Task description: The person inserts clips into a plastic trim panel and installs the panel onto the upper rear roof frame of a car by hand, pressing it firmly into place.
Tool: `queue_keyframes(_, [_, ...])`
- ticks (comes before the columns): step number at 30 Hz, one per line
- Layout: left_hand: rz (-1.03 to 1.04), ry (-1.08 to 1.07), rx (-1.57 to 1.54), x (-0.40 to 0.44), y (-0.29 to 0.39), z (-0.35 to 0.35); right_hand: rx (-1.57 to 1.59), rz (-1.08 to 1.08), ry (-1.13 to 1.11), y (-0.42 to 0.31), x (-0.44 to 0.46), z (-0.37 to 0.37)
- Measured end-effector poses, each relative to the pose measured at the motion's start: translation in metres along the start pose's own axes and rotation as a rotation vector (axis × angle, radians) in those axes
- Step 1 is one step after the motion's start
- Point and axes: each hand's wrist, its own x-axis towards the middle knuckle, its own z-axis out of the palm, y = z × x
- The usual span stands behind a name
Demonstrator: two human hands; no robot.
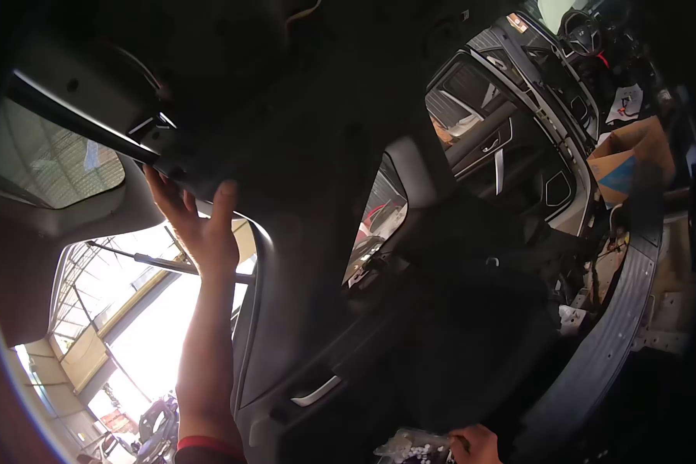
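My left hand (201, 224) is raised at the left, with thumb and fingers spread and the fingertips against the dark trim (182, 155) above the car's rear opening. A small bracket-like fitting with bright edges (155, 127) sits just above the fingertips. At the bottom edge, my right hand (475, 445) has its fingers curled at the side of a clear plastic bag (414, 445). Several small white pieces show through the bag. The lower part of this hand is cut off by the frame.
Dark side trim (294, 255) with a pale handle (315, 392) runs beside my left arm. A gas strut (162, 263) crosses the bright opening. To the right are an open car door (510, 147), a cardboard box (634, 158), a metal sill strip (603, 363) and a steering wheel (581, 35).
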Motion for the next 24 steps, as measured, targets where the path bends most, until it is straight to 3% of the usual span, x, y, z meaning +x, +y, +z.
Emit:
queue_keyframes(3, [0.007,0.016,0.048,0.003,0.003,-0.002,0.024,0.105,-0.049,0.002,0.001,0.002])
queue_keyframes(7, [0.012,-0.002,0.071,0.004,0.0,-0.003,0.017,-0.069,0.058,0.017,0.005,0.009])
queue_keyframes(24, [0.033,-0.007,0.029,0.004,-0.008,-0.008,-0.062,0.011,-0.05,0.013,0.012,0.007])
